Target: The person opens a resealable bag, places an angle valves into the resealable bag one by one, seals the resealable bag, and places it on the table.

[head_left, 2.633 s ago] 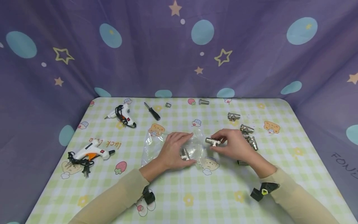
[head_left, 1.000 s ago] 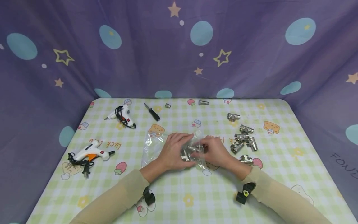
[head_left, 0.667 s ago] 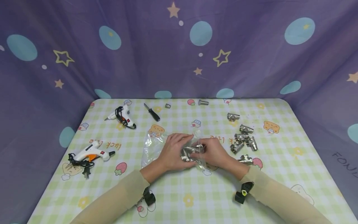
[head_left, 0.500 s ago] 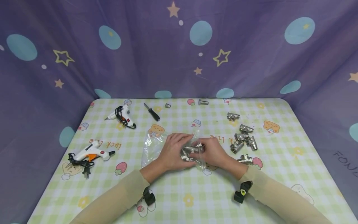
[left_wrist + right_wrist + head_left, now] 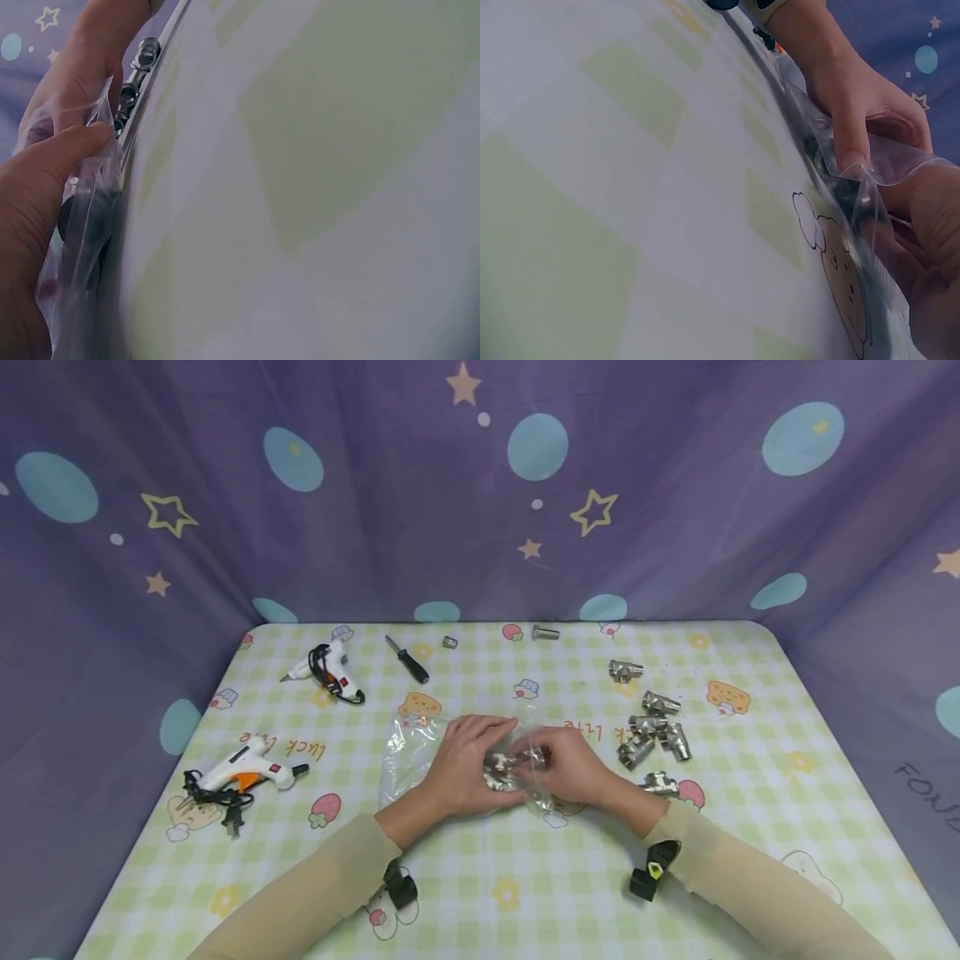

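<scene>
Head view: the left hand (image 5: 465,767) grips a clear bag (image 5: 407,757), its mouth best held wide so the right hand (image 5: 574,765), grasping a metal fitting (image 5: 536,757) inside, avoids snagging it.

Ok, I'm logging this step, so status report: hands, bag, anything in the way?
Left hand holds clear bag. Right hand partly inside it, gripping metal fitting. Loose fittings off to the right; nothing seen blocking.
</scene>
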`<state>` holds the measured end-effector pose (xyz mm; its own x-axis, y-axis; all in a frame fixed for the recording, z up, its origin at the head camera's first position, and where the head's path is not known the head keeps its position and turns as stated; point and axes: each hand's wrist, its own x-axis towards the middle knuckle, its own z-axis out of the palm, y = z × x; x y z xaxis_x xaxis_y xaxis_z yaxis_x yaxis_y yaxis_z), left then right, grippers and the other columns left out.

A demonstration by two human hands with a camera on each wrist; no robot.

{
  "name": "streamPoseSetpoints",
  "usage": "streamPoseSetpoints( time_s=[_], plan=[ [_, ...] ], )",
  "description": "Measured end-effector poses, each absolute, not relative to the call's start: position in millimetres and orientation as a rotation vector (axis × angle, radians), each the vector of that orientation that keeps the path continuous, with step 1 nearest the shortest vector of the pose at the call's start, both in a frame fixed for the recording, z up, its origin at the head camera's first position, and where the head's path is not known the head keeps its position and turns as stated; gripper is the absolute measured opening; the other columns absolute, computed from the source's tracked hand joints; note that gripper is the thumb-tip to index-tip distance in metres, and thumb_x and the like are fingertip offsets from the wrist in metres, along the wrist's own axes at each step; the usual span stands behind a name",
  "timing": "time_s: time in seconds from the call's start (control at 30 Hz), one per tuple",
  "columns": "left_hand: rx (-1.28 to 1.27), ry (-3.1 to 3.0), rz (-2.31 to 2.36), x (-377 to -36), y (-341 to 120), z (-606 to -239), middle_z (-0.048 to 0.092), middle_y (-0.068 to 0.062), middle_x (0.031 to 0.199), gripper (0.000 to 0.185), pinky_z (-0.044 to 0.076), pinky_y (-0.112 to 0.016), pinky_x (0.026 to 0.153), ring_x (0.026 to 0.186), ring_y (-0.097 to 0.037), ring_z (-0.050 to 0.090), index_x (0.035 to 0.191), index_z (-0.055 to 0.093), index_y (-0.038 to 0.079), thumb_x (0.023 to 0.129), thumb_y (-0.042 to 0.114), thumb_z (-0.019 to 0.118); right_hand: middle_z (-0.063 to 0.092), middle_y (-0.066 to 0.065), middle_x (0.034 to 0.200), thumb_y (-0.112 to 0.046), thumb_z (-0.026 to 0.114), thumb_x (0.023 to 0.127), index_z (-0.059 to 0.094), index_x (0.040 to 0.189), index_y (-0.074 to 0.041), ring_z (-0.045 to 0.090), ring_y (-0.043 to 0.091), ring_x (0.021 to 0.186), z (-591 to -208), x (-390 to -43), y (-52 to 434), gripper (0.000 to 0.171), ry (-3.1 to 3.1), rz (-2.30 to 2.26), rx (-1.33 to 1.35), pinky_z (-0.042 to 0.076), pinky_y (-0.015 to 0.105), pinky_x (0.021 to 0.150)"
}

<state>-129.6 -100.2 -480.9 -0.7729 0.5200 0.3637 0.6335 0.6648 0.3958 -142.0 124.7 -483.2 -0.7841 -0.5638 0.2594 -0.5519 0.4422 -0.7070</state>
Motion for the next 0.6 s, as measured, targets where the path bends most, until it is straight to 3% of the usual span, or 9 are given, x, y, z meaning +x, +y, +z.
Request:
streamPoseSetpoints(
  time_s=[0.27, 0.6],
  plan=[
    [-0.928, -2.66, -0.759, -130, -101, -482, 0.066, -0.002, 0.143, 0.105, 0.043, -0.052, 0.119, 0.132, -0.025, 0.06, 0.149, 0.062, 0.011, 0.065, 0.064, 0.094, 0.082, 0.002, 0.115, -0.008, 0.077, 0.095, 0.081, 0.119, -0.013, 0.078, 0.013, 0.101, -479, -142, 133, 0.025, 2.572, -1.277, -0.934, 0.063, 0.024, 0.088],
    [-0.923, -2.682, -0.736, -130, -101, -481, 0.066, -0.003, 0.144, 0.106, 0.042, -0.051, 0.12, 0.133, -0.025, 0.06, 0.151, 0.06, 0.013, 0.066, 0.067, 0.092, 0.082, 0.008, 0.111, -0.006, 0.078, 0.095, 0.081, 0.114, -0.007, 0.08, 0.02, 0.097, -462, -151, 163, 0.02, 2.582, -1.414, -0.799, 0.065, 0.025, 0.085]
  ],
)
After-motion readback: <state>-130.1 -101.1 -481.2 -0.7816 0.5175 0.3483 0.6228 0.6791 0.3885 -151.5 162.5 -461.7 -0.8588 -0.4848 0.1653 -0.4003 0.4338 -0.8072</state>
